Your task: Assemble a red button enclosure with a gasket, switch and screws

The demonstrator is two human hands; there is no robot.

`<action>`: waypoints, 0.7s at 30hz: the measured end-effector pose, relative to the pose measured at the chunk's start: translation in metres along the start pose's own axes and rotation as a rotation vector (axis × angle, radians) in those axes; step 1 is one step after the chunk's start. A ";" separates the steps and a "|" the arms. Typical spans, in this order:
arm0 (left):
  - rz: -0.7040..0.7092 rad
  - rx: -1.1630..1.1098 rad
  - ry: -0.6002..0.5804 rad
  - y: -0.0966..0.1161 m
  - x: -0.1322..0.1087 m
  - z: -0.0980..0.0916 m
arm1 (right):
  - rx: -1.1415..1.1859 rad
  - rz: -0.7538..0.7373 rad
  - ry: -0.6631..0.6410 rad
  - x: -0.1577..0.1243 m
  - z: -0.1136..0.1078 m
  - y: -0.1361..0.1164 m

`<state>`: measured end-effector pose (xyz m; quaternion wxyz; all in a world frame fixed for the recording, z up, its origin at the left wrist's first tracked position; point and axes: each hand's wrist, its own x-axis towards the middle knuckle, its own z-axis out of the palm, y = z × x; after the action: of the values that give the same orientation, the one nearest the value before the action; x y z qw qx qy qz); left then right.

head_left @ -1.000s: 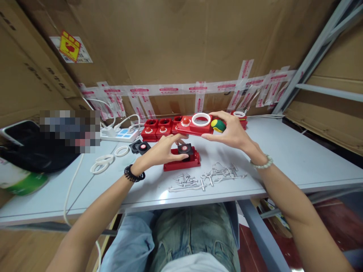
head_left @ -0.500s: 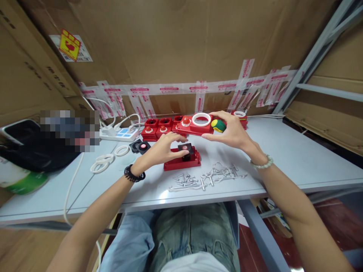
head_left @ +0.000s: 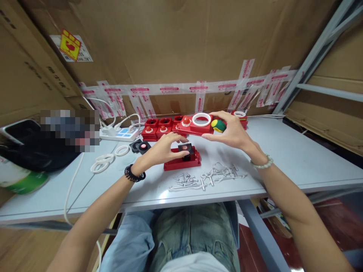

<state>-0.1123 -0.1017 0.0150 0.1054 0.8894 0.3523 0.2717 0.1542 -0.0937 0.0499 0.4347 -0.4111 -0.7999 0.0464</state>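
Observation:
My left hand has its thumb and fingers around a small square black speaker, which sits tilted over a red base shell on the table. The thumb overlaps the speaker's lower edge. Raised to the right, my right hand grips a red cover by its right end. That cover carries a red dome light and a white ring. A screwdriver's green and yellow handle is tucked in the same hand; its shaft is hidden.
Several loose screws lie near the front edge. White rings and spare black speakers are at left. Behind stand red units and a white power strip. A white cable hangs over the front edge.

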 end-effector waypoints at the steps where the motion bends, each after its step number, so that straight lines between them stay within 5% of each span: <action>1: -0.001 -0.003 0.000 0.000 0.000 0.000 | 0.002 0.001 -0.001 0.000 0.000 0.000; 15: -0.068 -0.066 0.114 0.000 -0.016 -0.028 | 0.099 0.019 -0.026 -0.002 0.003 -0.008; 21: -0.066 -0.071 0.051 -0.003 -0.016 -0.024 | 0.078 0.029 -0.015 -0.003 0.002 -0.008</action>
<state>-0.1369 -0.1104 0.0276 0.1369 0.8658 0.3739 0.3030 0.1481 -0.1003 0.0502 0.4435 -0.4050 -0.7948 0.0869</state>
